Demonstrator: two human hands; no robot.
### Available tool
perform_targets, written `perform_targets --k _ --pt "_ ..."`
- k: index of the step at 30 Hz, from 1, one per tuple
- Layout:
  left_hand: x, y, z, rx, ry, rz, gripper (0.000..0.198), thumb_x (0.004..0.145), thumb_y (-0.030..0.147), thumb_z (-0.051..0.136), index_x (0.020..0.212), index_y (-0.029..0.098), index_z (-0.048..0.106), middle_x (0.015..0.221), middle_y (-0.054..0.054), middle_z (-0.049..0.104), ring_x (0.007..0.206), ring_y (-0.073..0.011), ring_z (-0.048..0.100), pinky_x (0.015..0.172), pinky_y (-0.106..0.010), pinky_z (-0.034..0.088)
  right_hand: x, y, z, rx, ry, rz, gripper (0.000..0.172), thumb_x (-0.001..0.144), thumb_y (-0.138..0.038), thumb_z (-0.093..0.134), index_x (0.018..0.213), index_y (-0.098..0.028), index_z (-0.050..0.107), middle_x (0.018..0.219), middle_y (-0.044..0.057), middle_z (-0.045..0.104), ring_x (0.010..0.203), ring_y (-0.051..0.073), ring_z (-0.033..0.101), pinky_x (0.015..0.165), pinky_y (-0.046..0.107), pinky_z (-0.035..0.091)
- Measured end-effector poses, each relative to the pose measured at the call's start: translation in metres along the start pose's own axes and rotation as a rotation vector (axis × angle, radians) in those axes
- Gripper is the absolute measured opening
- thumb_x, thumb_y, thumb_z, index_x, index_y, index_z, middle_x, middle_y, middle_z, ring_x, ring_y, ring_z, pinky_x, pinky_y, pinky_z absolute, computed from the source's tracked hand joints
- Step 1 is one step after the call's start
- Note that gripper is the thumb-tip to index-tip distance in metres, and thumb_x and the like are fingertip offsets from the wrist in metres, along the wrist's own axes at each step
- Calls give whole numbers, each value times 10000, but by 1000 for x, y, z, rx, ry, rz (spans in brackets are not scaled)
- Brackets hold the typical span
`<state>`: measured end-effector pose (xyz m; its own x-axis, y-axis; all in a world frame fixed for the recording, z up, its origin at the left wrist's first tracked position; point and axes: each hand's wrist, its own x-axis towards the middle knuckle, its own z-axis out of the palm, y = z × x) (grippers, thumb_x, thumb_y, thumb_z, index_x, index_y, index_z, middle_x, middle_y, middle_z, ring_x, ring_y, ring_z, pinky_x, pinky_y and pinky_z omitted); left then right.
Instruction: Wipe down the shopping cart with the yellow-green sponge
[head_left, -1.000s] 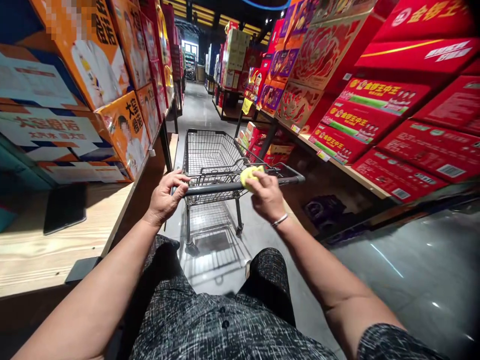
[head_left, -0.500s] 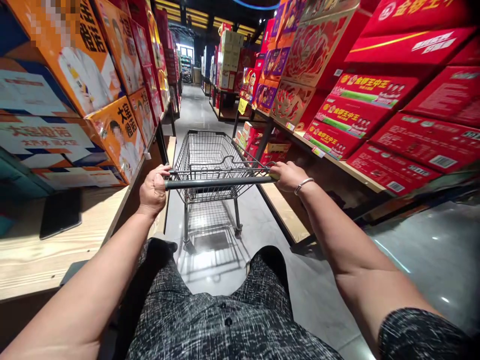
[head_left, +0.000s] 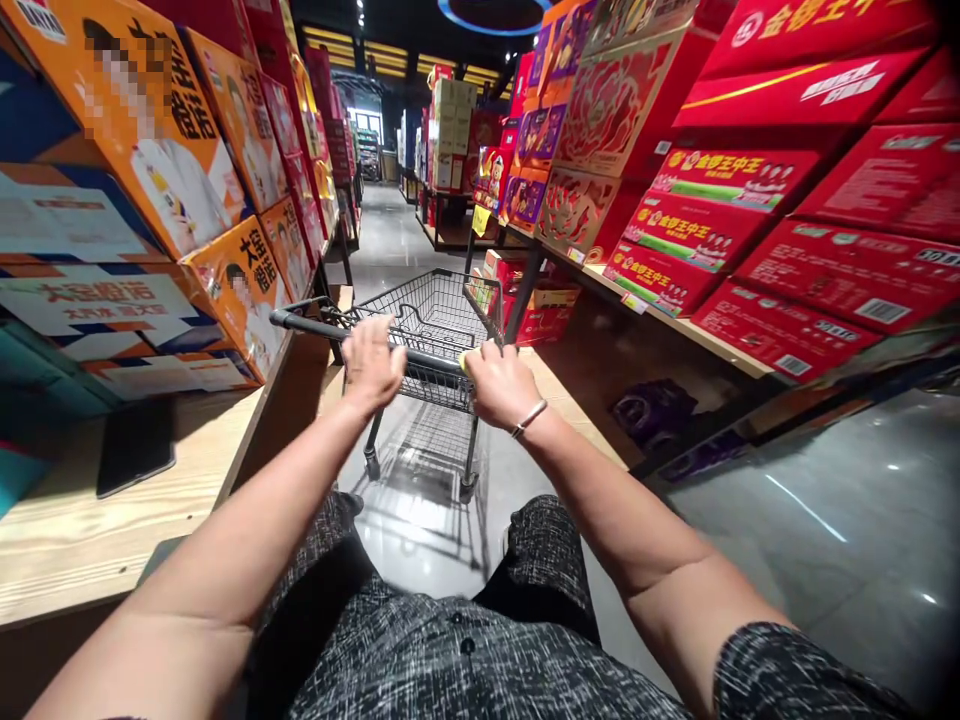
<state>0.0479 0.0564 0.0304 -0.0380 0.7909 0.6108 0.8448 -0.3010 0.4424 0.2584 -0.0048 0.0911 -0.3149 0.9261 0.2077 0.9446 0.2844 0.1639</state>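
Observation:
A grey wire shopping cart (head_left: pixel 431 320) stands in the aisle in front of me, turned at an angle, with its basket empty. Its dark handle bar (head_left: pixel 315 327) runs from upper left to lower right. My left hand (head_left: pixel 371 362) is closed over the middle of the bar. My right hand (head_left: pixel 501 385), with a silver bracelet on the wrist, grips the bar's right end. A sliver of yellow cloth (head_left: pixel 463 361) shows at the edge of my right hand's fingers. My two hands are close together.
Orange boxes (head_left: pixel 240 280) stand on a wooden shelf (head_left: pixel 67 530) at left, with a dark flat slab (head_left: pixel 135 445) lying on it. Red gift boxes (head_left: pixel 697 235) fill the slanted shelves at right, and more red boxes (head_left: pixel 525 290) sit low by the cart. The glossy grey floor (head_left: pixel 825 540) runs down the aisle.
The cart has swung so that its handle's left end points toward the left shelf. Both hands have slid along the bar and now sit close together near its right end.

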Motion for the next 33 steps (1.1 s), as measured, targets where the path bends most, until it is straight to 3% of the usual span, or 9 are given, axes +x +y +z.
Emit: perform_targets --k 4,7,10,13,16,19,23,26,33 --pt "-14 35 17 -382 -156 188 632 1018 525 204 1458 124 416 1270 -150 666 1165 -268 628 1045 -444 452 -6 -12 4 295 139 -186 525 822 -136 562 1340 -220 545 1387 104 501 1175 261 492 1016 396 471" --pt "-16 26 14 -458 -127 156 881 952 729 76 1488 106 395 1199 -157 696 1117 -282 648 977 -427 488 -12 -8 28 462 254 -255 580 800 -95 554 1349 -281 558 1455 51 454 1253 242 467 1091 395 422" --pt "-15 12 6 -329 -156 184 890 940 737 32 1320 170 604 1098 -116 726 1098 -285 617 1065 -482 410 -8 -3 70 511 306 -259 565 813 -73 516 1310 -333 588 1467 25 440 1290 240 455 1132 427 382" --pt "-17 5 2 -150 -238 214 666 999 616 190 953 230 730 968 -79 718 1124 -292 556 1134 -545 315 12 3 114 600 332 -93 556 802 -80 531 1314 -295 565 1458 65 415 1355 245 414 1166 425 360" --pt "-22 5 -1 -67 -232 188 369 958 464 441 900 211 703 1005 -85 699 1256 -321 486 1171 -568 261 39 12 139 686 321 191 589 754 -55 535 1328 -187 520 1422 144 393 1383 243 390 1198 399 328" --pt "-25 1 -6 -79 -247 182 296 941 371 459 986 194 692 1091 -89 699 1342 -331 435 1177 -555 279 54 16 138 749 312 250 594 735 -51 530 1325 -118 502 1381 178 410 1357 228 413 1204 365 317" --pt "-22 -16 -16 -139 -290 246 353 963 353 398 1112 210 685 1156 -66 702 1356 -290 448 1205 -530 279 58 13 112 780 335 -137 622 729 -63 542 1338 -187 523 1393 120 446 1370 210 401 1190 364 340" --pt "-17 -34 -23 -171 -305 253 386 961 350 379 1174 228 677 1173 -55 706 1349 -272 470 1220 -543 260 67 21 98 709 201 -302 628 731 -49 558 1334 -223 556 1360 80 489 1281 201 476 1121 347 410" --pt "-11 -71 -38 -105 -252 129 344 939 360 423 1106 273 711 1262 -50 662 1404 -288 407 1184 -567 294 95 49 109 229 -97 -8 528 817 -107 584 1307 -299 614 1396 94 472 1081 273 524 884 393 505"
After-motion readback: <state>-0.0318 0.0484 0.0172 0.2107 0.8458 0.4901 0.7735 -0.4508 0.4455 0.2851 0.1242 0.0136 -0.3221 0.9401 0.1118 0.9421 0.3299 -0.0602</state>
